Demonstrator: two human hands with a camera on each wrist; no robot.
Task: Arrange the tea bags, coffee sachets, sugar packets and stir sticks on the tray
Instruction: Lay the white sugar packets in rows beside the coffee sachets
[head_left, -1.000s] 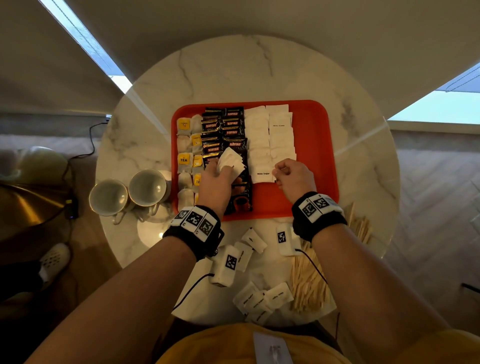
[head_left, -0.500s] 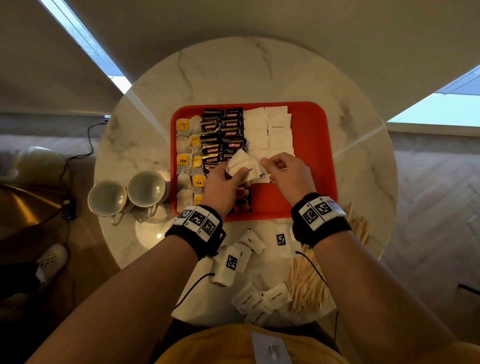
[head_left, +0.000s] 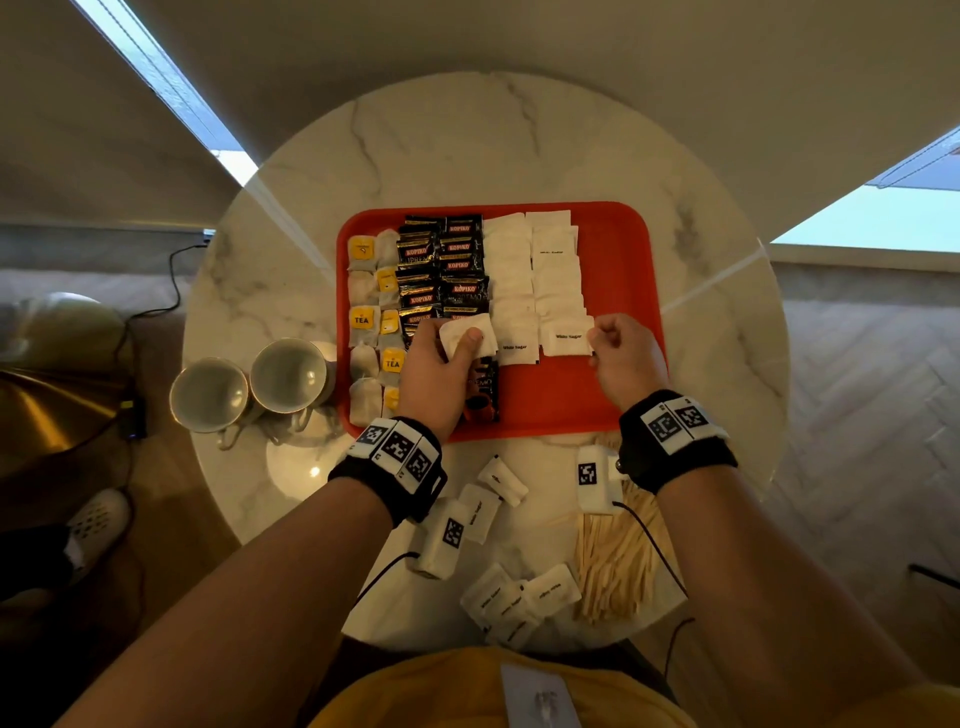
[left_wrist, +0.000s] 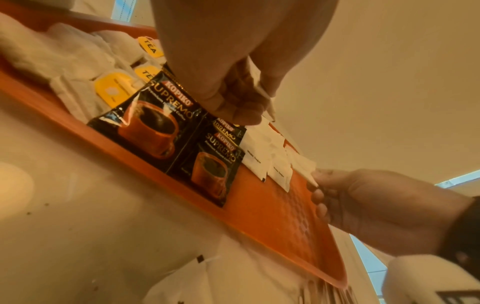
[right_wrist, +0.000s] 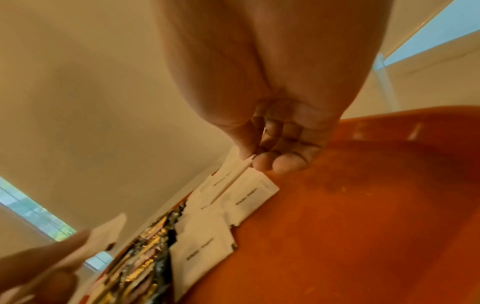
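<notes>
An orange tray on the round marble table holds tea bags at the left, black coffee sachets beside them, and two columns of white sugar packets. My left hand grips a small stack of sugar packets above the coffee sachets. With my right hand I pinch the right edge of one sugar packet at the near end of the right column; thumb and finger pinch it. Loose sugar packets and wooden stir sticks lie on the table near me.
Two white cups stand left of the tray. The tray's right third is bare orange. More loose packets lie between my wrists. A cable runs along the floor at the left.
My right hand took a packet from the left hand's stack and carried it right to the near end of the right sugar column. The left hand stayed over the coffee sachets.
</notes>
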